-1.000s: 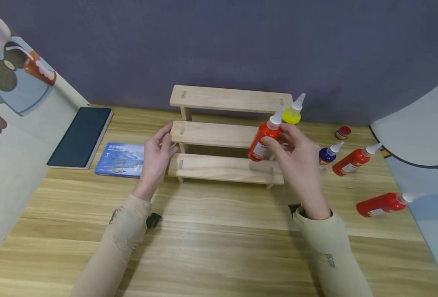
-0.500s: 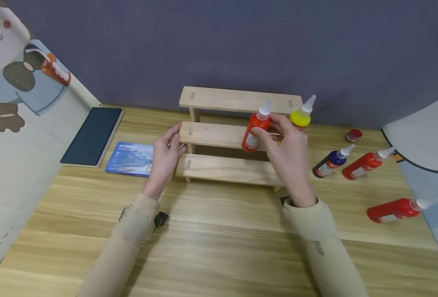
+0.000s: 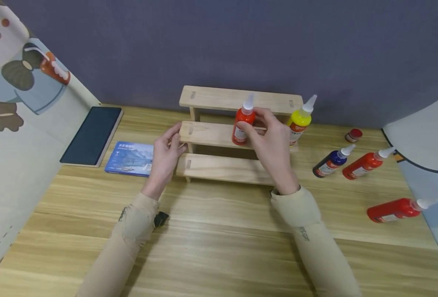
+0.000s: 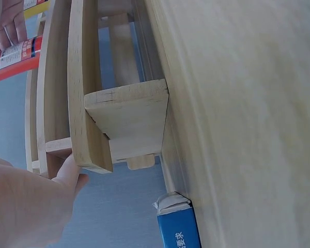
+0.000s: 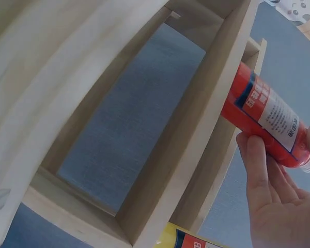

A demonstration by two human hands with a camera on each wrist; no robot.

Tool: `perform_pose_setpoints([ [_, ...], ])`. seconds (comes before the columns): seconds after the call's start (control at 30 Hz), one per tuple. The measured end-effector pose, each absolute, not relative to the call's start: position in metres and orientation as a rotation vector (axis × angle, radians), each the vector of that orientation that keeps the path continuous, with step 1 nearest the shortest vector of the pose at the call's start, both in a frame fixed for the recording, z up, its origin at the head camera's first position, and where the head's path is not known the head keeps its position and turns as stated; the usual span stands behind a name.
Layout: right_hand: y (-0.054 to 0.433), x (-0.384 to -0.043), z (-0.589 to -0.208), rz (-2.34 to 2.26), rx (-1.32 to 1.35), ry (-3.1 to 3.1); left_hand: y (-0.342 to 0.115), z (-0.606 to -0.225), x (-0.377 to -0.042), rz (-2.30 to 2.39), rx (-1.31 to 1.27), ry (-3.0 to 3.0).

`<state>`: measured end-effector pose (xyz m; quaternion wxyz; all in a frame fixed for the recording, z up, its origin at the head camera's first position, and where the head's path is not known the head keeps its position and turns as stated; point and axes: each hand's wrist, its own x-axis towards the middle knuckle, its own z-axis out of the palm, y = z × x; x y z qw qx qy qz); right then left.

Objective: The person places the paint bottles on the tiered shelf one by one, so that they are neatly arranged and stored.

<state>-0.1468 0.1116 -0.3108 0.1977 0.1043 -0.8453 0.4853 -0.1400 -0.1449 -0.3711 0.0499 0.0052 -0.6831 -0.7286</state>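
A three-tier wooden display rack (image 3: 226, 167) stands against the dark back wall. My left hand (image 3: 165, 153) grips the left end of its middle step, thumb in front. With my right hand (image 3: 272, 140) I hold a red paint bottle (image 3: 241, 131) upright, pinched between thumb and fingers, at the middle step. Its red body (image 5: 266, 116) reaches down to the board in the right wrist view; whether the base touches, I cannot tell. To the right of that hand, a yellow paint bottle (image 3: 299, 123) stands at the middle step's right end, partly hidden by the hand.
Right of the rack are a blue paint bottle (image 3: 329, 163), a red bottle (image 3: 367, 165), another red bottle (image 3: 393, 210) and a small red jar (image 3: 353, 135). A blue box (image 3: 131, 159) and a dark book (image 3: 92, 136) lie to the left.
My right hand has carried the red bottle leftward along the rack and lowered it to the middle step, uncovering the yellow bottle. The left hand keeps its grip on the rack.
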Motion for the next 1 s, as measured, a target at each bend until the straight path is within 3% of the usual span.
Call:
perform_pose_setpoints([
  [0.57, 0.111, -0.142, -0.313, 1.363, 0.313, -2.360, -0.146, -0.372, -0.140, -2.194, 0.029, -2.117],
  [1.0, 0.145, -0.101, -0.302, 1.270, 0.307, -2.298, -0.146, -0.373, -0.141, -2.202, 0.024, -2.111],
])
